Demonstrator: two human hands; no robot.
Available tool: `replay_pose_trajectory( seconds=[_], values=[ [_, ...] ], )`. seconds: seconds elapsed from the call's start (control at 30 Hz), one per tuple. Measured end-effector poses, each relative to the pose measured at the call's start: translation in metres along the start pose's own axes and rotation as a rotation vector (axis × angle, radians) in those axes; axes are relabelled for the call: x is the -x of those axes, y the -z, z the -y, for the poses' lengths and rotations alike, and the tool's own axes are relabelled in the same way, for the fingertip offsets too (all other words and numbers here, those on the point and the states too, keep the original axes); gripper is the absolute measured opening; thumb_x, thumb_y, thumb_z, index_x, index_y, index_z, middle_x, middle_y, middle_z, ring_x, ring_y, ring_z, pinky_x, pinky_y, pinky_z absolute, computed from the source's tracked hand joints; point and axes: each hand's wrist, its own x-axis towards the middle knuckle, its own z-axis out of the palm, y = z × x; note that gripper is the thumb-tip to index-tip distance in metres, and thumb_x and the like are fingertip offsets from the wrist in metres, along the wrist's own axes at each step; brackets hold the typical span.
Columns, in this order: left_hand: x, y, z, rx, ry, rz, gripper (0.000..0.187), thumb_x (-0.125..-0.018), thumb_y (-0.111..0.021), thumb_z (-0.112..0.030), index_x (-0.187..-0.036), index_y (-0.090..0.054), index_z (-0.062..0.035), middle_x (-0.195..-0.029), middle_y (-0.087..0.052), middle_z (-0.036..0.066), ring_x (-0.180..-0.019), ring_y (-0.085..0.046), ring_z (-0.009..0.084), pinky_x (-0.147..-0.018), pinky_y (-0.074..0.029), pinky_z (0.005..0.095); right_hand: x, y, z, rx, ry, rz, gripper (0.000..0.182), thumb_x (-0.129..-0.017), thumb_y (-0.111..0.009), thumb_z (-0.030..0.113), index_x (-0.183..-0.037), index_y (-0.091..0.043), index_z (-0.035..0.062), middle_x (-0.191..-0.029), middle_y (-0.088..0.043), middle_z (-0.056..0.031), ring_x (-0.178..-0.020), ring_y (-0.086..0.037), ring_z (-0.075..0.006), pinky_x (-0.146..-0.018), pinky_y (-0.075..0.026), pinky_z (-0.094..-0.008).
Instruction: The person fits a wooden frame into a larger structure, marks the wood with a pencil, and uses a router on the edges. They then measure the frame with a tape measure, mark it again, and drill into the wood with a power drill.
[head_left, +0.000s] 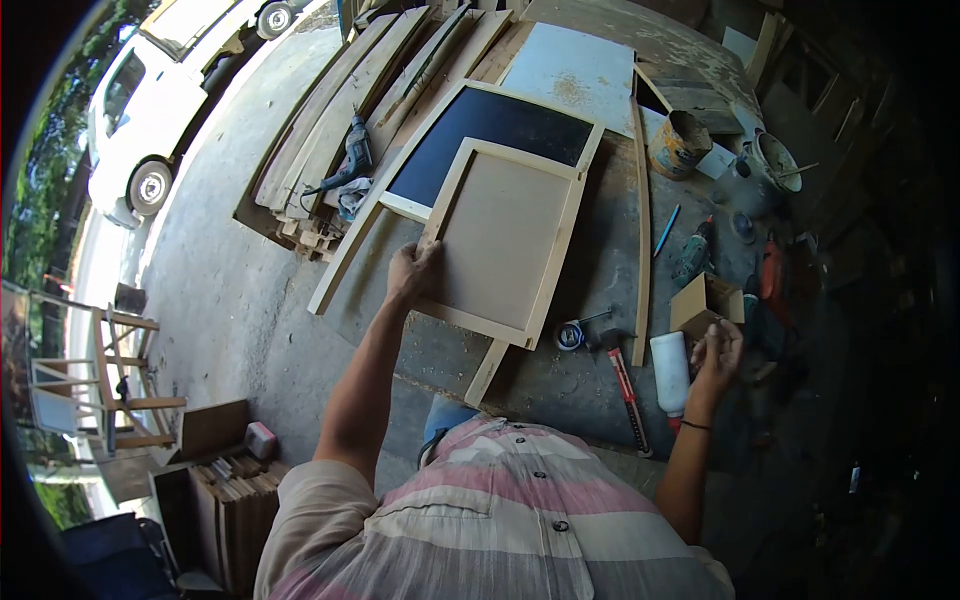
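Note:
My left hand (412,270) grips the left edge of a framed panel (505,235), a pale wood frame around a beige board. This panel lies partly over a larger wooden frame (340,262) with a dark panel (490,135) in its upper part. On the right, my right hand (715,365) is at the near edge of a small open-topped brown box (690,305). Its fingers are curled together; whatever they may hold is too small to tell. Just left of that hand is a white bottle (670,372) with a red tip.
A hammer (627,390), tape measure (569,336), blue pencil (667,230) and green drill (694,255) lie on the worktop. Behind them stand a stained can (680,145) and a grey pot (765,180). A blue power drill (357,155) rests on long planks (335,110).

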Motion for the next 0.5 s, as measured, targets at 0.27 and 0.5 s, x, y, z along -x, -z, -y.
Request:
replay_pose_trajectory(
  seconds=[0.27, 0.5],
  values=[
    [0.073, 0.05, -0.024, 0.318, -0.002, -0.288, 0.042, -0.096, -0.064, -0.047, -0.092, -0.063, -0.0049, -0.068, -0.048, -0.008, -0.059, -0.038, 0.0032, -0.052, -0.03, 0.0239, 0.088, -0.144, -0.016, 0.18, -0.259, 0.879, 0.04, -0.094, -0.069, 0.038, -0.106, -0.062, 0.0007, -0.085, -0.062, -0.0047, -0.07, -0.061, -0.0096, -0.059, -0.049, -0.0252],
    [0.147, 0.105, -0.034, 0.492, -0.035, -0.591, 0.039, -0.096, -0.064, -0.045, -0.09, -0.062, -0.0067, -0.073, -0.051, -0.005, -0.065, -0.042, 0.0045, -0.058, -0.036, 0.024, 0.124, -0.181, 0.012, 0.201, 0.409, 0.787, 0.04, -0.092, -0.072, 0.029, -0.114, -0.059, -0.0011, -0.095, -0.06, -0.0117, -0.073, -0.062, -0.0193, -0.068, -0.051, -0.0332]
  ],
)
